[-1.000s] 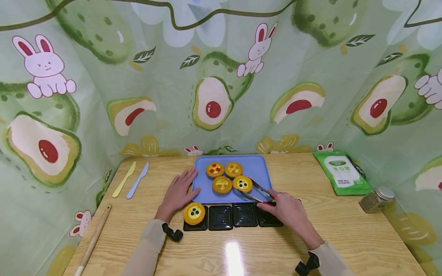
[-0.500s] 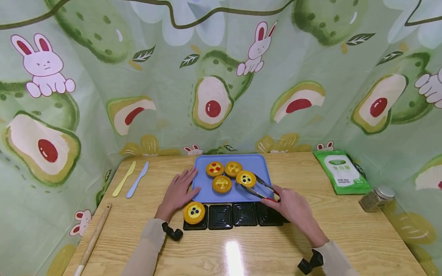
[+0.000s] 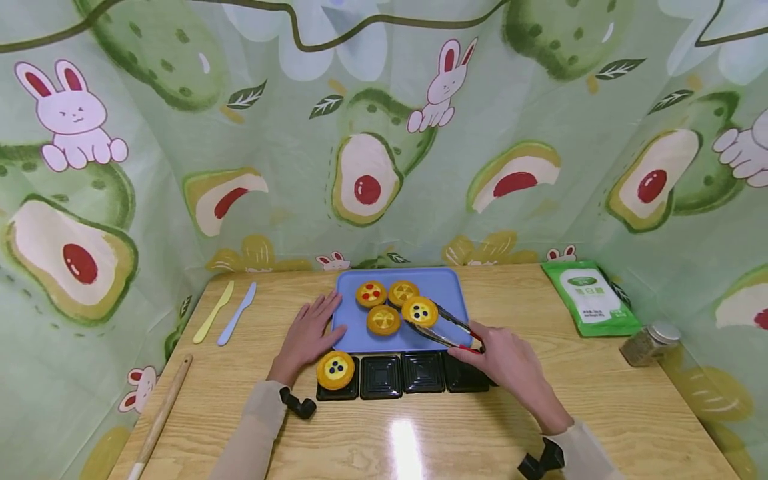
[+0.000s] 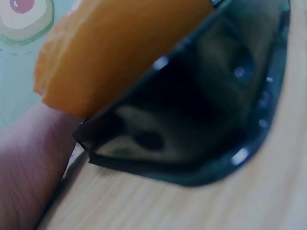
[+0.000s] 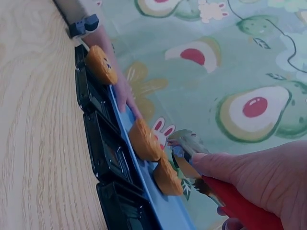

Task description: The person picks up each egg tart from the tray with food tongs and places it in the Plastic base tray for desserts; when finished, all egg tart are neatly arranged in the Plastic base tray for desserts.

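Blue-dotted tart (image 3: 420, 312), lifting step I reckon
Right hand (image 3: 510, 365) has fingers pinching the tongs (image 3: 433, 336), tart between the tips, over the tray (image 3: 360, 343), 3 o'clock of centre; left hand (image 3: 309, 333) lies at 9 o'clock, fingers straight. Next probably wants a steady, level carry.

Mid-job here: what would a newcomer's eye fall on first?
Probably the green avocado-print curtain, filling the head view's upper half. Next, the blue tray below it, with golden tarts on it. By the tray's near right corner, the right hand holds red-handled tongs around a dark-dotted tart.
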`<state>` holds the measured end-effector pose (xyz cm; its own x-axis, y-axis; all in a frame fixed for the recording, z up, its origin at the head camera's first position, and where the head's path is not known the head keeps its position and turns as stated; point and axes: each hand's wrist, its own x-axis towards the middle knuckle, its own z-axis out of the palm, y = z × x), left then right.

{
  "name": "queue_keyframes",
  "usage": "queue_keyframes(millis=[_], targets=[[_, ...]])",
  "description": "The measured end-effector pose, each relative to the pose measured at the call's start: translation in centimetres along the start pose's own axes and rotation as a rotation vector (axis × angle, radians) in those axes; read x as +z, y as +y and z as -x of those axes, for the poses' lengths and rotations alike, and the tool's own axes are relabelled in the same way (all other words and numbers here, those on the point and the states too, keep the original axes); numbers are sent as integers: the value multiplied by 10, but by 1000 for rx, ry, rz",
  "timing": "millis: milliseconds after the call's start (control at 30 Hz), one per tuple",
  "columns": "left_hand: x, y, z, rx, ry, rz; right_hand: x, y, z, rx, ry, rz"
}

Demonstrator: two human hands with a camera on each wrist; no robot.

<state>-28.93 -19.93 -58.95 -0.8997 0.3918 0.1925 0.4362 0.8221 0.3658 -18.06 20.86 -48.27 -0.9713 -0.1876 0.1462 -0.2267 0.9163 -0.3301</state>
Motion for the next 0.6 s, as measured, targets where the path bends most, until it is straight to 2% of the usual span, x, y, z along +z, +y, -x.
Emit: queue_keyframes(millis=[167,600], targets=[[0,0,1,-10,-6,3,-3,-7,5,-39,8,3],[-1,1,1,0,-9,7,-3,-26,24,-72,-67,-3]])
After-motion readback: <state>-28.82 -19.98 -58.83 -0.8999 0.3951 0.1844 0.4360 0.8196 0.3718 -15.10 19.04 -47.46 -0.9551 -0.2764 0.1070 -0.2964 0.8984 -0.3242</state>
